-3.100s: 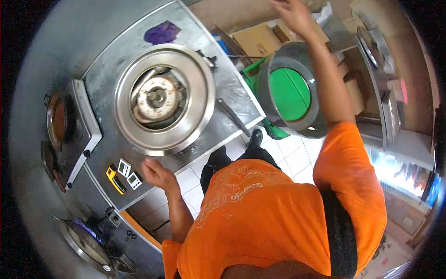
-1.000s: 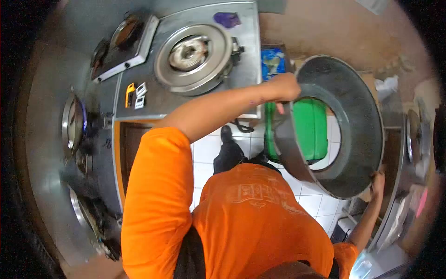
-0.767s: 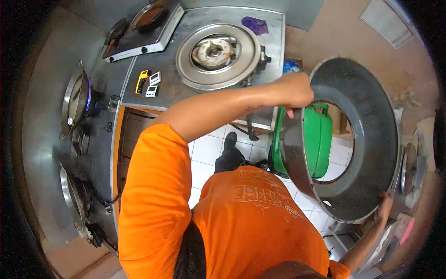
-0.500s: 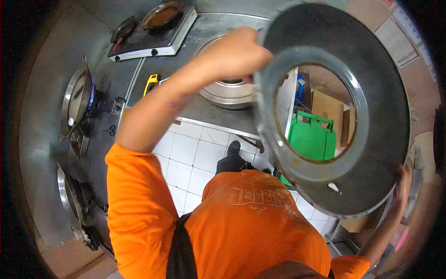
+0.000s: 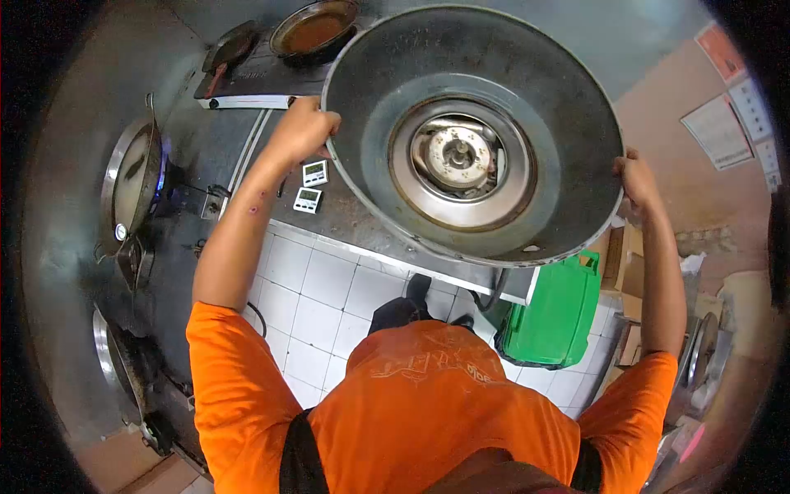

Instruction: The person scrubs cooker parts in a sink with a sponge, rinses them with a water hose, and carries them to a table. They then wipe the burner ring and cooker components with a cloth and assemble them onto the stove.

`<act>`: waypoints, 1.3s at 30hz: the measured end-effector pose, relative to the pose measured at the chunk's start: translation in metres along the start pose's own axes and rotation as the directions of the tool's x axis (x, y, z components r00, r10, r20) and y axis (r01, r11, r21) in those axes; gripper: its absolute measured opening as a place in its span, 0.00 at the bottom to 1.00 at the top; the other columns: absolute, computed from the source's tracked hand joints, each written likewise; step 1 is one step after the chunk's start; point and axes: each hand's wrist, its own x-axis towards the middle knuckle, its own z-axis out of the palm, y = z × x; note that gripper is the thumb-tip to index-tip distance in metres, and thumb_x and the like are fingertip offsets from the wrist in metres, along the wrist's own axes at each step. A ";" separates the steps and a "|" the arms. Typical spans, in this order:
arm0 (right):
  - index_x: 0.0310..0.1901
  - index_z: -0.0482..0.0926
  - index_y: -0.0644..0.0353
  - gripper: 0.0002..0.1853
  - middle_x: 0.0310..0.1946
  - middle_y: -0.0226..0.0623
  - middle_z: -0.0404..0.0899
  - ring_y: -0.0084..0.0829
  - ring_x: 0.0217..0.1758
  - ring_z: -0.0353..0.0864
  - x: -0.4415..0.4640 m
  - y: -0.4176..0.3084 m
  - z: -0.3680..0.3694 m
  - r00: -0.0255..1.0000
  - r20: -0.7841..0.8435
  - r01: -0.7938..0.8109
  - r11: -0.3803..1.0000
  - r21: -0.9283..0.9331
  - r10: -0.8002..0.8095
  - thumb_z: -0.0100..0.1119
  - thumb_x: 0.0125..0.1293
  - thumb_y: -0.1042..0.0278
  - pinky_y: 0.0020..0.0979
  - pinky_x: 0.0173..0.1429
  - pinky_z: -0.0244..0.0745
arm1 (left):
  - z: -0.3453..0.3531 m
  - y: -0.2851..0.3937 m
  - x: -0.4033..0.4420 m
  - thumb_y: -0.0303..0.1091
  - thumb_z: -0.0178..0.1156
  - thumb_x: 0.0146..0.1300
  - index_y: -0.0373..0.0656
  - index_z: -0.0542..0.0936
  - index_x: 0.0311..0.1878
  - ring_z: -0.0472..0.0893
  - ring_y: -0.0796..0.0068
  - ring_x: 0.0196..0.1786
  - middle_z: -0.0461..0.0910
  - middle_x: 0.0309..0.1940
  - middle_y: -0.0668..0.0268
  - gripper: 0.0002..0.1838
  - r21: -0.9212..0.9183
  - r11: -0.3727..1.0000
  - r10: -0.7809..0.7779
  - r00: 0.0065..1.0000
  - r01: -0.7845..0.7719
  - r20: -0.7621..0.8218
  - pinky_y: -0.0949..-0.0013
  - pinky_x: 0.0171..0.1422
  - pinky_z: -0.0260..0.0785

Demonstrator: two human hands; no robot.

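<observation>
A wide, round dark-metal bowl with a large hole in its middle is held up by its rim. My left hand is closed on the left edge, and my right hand grips the right edge. Through the hole shows a shiny round metal unit with a burner-like disc at its centre. The bowl hangs over this unit; whether they touch, I cannot tell. A small pale scrap sticks to the bowl's near inner side.
Two small white timers lie on the counter near my left forearm. A white portable stove with pans stands at the back left. At far left, a wok sits over a blue flame. A green bin stands right of the counter.
The bowl has swung from a steep tilt at the right to a flatter position over the metal unit. Both hands keep hold of the rim. The two timers have come into view.
</observation>
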 end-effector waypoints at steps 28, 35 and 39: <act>0.54 0.75 0.61 0.22 0.34 0.36 0.81 0.37 0.38 0.79 0.258 0.101 0.111 0.907 -0.156 0.388 0.920 -0.054 -0.391 0.59 0.66 0.53 0.34 0.47 0.75 | 0.029 -0.015 -0.013 0.41 0.55 0.65 0.33 0.79 0.49 0.76 0.74 0.41 0.80 0.37 0.65 0.19 -0.116 0.968 -0.244 0.933 0.221 -0.265 0.71 0.50 0.66; 0.54 0.75 0.61 0.20 0.38 0.38 0.81 0.38 0.42 0.79 0.295 0.113 0.146 0.878 -0.302 0.311 0.922 -0.232 -0.372 0.59 0.66 0.57 0.35 0.51 0.74 | 0.040 0.007 -0.012 0.43 0.57 0.66 0.33 0.79 0.49 0.76 0.76 0.46 0.79 0.40 0.66 0.20 -0.312 0.877 -0.451 0.849 0.365 -0.274 0.72 0.54 0.64; 0.54 0.75 0.62 0.19 0.41 0.39 0.81 0.38 0.44 0.80 0.301 0.105 0.130 0.834 -0.402 0.283 0.918 -0.277 -0.378 0.60 0.66 0.59 0.35 0.54 0.73 | 0.033 -0.028 -0.014 0.44 0.57 0.67 0.35 0.77 0.56 0.74 0.74 0.52 0.79 0.47 0.65 0.23 -0.193 0.934 -0.353 0.857 0.300 -0.376 0.73 0.58 0.62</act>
